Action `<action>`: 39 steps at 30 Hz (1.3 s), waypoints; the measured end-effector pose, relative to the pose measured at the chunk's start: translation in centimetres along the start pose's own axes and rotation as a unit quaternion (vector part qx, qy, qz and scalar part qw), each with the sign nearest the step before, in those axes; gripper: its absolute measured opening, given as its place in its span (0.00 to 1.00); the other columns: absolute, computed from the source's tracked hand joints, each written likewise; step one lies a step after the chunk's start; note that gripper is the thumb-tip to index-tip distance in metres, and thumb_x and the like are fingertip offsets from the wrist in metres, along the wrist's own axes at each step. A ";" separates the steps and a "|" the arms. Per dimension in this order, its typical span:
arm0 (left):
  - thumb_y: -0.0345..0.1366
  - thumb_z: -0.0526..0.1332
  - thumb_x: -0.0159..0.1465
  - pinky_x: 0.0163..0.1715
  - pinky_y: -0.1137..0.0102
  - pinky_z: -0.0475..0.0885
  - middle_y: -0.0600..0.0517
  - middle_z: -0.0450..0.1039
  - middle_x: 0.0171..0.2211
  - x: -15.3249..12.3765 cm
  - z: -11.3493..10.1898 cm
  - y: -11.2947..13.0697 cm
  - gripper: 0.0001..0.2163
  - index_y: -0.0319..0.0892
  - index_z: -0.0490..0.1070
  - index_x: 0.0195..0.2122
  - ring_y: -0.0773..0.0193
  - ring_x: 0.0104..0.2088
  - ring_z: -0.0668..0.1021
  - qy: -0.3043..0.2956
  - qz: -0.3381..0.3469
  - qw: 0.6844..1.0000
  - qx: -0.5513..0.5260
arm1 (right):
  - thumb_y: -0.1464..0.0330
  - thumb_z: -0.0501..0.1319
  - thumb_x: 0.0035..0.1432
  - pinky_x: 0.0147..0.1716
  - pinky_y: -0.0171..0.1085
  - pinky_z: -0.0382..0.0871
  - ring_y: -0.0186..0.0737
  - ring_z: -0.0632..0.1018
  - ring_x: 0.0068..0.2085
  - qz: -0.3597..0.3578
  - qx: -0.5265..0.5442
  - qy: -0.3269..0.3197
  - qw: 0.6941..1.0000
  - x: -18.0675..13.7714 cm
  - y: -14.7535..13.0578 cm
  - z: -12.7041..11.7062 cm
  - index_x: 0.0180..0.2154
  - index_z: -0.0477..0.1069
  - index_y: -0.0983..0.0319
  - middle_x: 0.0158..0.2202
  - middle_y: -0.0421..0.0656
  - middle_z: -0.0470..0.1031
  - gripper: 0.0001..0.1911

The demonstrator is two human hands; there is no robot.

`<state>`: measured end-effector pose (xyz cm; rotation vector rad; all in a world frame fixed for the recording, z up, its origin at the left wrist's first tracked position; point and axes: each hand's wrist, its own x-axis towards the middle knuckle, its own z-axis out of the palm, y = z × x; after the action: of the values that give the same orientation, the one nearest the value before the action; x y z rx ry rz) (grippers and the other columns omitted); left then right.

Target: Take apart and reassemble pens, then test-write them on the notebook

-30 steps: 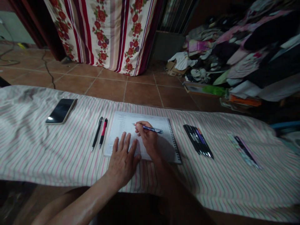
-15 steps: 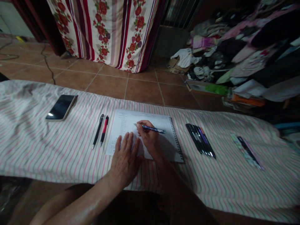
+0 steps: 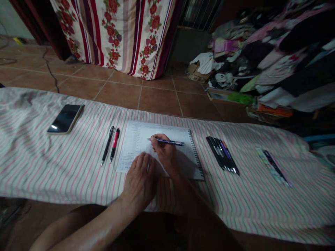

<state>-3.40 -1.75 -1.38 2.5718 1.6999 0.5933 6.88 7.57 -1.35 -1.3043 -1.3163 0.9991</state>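
Note:
My right hand point(image 3: 165, 152) pinches a dark patterned pen point(image 3: 171, 142), its tip pointing left over the page. Below the hand lies a spiral notebook point(image 3: 183, 134) with white printed pages and a coil along its right side. My left hand point(image 3: 140, 176) rests on the lower edge of the page, palm down, holding nothing that I can see. Its fingers are loosely bent and close together; the thumb is hidden in shadow. Left of the notebook lie a black pen point(image 3: 106, 148) and a red and black pen point(image 3: 114, 145).
A striped cloth point(image 3: 86, 167) covers the surface. A phone point(image 3: 65, 119) lies at the left. Several dark pens point(image 3: 222, 155) sit right of the notebook, with a few slim pens point(image 3: 274, 168) farther right. Beyond are a floral curtain point(image 3: 125, 38) and piled clothes point(image 3: 261, 59).
The fingers of my left hand have drawn in and bent, sliding back slightly on the page. My right hand keeps its grip, with the pen tilted a little flatter. The view has shifted slightly.

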 end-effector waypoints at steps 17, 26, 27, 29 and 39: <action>0.26 0.52 0.58 0.54 0.51 0.64 0.33 0.68 0.52 1.3 0.5 0.7 0.18 0.28 0.68 0.49 0.42 0.58 0.64 0.036 0.021 0.999 0.026 | 0.57 0.58 0.54 0.24 0.32 0.68 0.34 0.74 0.27 -0.015 0.036 0.020 0.999 0.7 0.3 -1.3 0.38 0.71 0.61 0.29 0.41 0.75 0.16; 0.30 0.53 0.60 0.59 0.48 0.56 0.38 0.63 0.58 1.5 0.8 1.4 0.23 0.34 0.61 0.58 0.44 0.62 0.59 -0.011 0.002 0.999 0.032 | 0.57 0.58 0.55 0.27 0.33 0.69 0.35 0.74 0.29 -0.040 0.006 -0.021 0.999 0.1 -0.2 -1.3 0.38 0.71 0.62 0.31 0.43 0.76 0.15; 0.31 0.53 0.61 0.59 0.48 0.55 0.39 0.62 0.59 1.5 0.7 1.4 0.23 0.35 0.60 0.59 0.44 0.62 0.59 -0.016 -0.003 0.999 0.035 | 0.57 0.58 0.55 0.28 0.34 0.69 0.35 0.75 0.30 -0.045 0.005 -0.029 0.999 0.0 -0.2 -1.3 0.38 0.71 0.61 0.31 0.43 0.76 0.15; 0.34 0.54 0.61 0.59 0.47 0.55 0.40 0.61 0.60 1.4 0.5 1.4 0.24 0.37 0.59 0.59 0.44 0.62 0.59 -0.025 -0.007 0.999 0.036 | 0.57 0.58 0.55 0.29 0.34 0.70 0.35 0.75 0.30 -0.053 0.003 -0.035 0.998 -0.1 -0.2 -1.2 0.37 0.71 0.61 0.31 0.43 0.76 0.15; 0.39 0.52 0.65 0.60 0.46 0.53 0.38 0.62 0.58 0.1 0.8 0.5 0.21 0.35 0.62 0.57 0.44 0.63 0.57 0.009 0.003 1.000 0.020 | 0.57 0.57 0.56 0.25 0.32 0.67 0.32 0.72 0.24 -0.062 -0.032 0.013 0.997 -0.3 0.1 -2.5 0.34 0.71 0.62 0.25 0.40 0.74 0.15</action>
<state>-2.65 -1.69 -1.95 2.6060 1.7282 0.5922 9.29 7.10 -1.07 -1.2630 -1.4005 0.8578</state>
